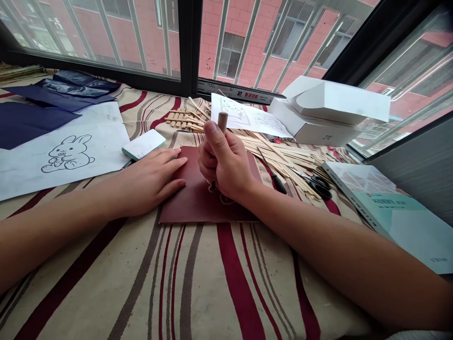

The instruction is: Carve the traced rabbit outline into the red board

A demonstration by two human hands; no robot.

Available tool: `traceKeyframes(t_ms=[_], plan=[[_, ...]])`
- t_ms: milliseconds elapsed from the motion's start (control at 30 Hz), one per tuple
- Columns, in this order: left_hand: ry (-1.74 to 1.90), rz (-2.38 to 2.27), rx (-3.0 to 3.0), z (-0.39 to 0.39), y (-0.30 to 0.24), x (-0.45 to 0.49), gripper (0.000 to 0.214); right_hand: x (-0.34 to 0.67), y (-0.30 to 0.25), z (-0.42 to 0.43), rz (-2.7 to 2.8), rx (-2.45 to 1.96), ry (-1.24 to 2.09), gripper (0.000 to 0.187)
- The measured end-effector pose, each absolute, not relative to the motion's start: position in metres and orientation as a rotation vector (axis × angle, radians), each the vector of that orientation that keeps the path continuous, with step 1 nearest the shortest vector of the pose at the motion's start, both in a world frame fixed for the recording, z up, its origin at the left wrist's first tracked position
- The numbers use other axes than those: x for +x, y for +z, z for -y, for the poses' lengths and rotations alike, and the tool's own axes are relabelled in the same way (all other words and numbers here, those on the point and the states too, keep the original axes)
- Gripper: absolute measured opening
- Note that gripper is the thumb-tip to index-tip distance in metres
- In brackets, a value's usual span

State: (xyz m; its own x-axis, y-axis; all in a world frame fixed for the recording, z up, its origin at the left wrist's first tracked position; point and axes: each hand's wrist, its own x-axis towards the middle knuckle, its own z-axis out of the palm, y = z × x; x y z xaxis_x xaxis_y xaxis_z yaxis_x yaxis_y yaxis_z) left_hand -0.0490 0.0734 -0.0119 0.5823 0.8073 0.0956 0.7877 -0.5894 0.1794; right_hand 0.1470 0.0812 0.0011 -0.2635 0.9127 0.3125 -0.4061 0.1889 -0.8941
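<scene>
A dark red board (191,205) lies on the striped cloth in front of me, with pale outline marks cut or drawn on it, partly covered by my right hand. My right hand (224,163) is wrapped around an upright carving tool (222,122); its round tan handle end sticks out above the fist, and a dark tip shows below, near the pale lines. Whether that tip touches the board I cannot tell. Fingers stretched out, my left hand (157,177) rests flat on the board's left side.
Left lie a rabbit drawing (102,127), dark blue sheets (31,123) and a white block (144,144). Behind and right are thin wooden strips (272,153), another drawing (247,115), a black-handled pointed tool (278,182), scissors (320,186), a white box (318,120) and a book (392,208).
</scene>
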Motion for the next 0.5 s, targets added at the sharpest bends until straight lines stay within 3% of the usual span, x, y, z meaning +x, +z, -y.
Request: traceKeyframes(t_ms=[500], plan=[[0.289, -1.265, 2.702, -0.0709, -0.006, -0.045, 0.062, 0.1459, -0.0038, -0.0795, 1.538, -0.428, 1.362, 0.057]])
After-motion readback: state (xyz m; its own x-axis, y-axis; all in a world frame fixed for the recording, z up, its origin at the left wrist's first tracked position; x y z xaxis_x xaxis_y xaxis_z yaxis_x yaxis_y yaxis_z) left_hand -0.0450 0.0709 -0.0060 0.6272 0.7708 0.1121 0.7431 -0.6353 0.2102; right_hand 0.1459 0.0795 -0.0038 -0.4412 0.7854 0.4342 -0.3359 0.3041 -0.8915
